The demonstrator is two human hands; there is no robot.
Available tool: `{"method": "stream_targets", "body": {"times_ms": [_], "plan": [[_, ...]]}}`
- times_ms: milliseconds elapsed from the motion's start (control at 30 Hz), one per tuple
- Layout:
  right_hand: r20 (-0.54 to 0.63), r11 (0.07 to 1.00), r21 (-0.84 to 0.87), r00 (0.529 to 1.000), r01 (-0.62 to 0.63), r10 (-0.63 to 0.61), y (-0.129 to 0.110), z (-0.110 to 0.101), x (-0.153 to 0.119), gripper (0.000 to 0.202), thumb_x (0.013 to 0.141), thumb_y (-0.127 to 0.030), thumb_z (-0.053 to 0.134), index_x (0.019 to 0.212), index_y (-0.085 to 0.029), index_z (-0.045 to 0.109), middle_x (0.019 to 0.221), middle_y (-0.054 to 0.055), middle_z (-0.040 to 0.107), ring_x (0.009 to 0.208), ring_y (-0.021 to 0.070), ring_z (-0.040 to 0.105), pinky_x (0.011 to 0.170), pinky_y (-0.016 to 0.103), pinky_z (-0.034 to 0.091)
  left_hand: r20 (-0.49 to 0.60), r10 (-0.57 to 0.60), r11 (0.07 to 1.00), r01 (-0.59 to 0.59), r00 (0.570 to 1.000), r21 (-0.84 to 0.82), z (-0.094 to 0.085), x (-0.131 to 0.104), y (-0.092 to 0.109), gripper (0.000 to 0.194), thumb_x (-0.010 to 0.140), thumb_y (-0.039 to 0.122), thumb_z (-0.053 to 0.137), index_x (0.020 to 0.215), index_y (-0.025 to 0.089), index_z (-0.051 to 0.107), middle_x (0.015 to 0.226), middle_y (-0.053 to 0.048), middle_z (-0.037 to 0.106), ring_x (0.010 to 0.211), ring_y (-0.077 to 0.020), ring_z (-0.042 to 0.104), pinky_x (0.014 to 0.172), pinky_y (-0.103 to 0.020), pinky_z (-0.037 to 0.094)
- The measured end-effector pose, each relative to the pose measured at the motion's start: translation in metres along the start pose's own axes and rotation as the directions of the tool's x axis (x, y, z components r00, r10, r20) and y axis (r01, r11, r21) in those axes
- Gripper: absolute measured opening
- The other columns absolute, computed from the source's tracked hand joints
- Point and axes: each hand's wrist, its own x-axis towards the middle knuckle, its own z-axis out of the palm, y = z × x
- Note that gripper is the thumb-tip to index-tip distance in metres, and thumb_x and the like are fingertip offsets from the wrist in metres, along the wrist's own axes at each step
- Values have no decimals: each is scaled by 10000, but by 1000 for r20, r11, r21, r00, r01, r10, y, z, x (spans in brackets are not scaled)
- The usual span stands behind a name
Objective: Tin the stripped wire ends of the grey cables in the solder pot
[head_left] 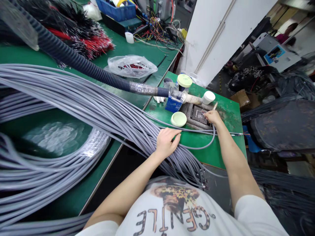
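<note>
My left hand rests on the thick bundle of grey cables, its fingers closed around or against them near the green table's edge. My right hand is pinched on the end of one grey cable, which loops down and back to the left. That cable end is over the square metal pot set in a dark, stained block; the tip is too small to make out. A pale round lid lies between my hands. Beyond the pot stands a white cup.
A ribbed hose crosses above the table to a blue box. A yellow-lidded jar stands behind. Plastic bag, wire bundles and a blue bin lie farther back. A person is at far right.
</note>
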Motion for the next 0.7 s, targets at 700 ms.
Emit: {"method": "stream_targets", "body": {"times_ms": [700], "plan": [[96, 780, 601, 953, 176, -288, -45, -9, -193, 236, 753, -370, 681, 666, -166, 598, 491, -37, 524, 432, 71, 418, 436, 206, 329, 396, -472, -23, 438, 788, -899, 50, 25, 88, 254, 657, 329, 802, 801, 163, 676, 745, 5, 646, 622, -86, 545, 615, -227, 442]]}}
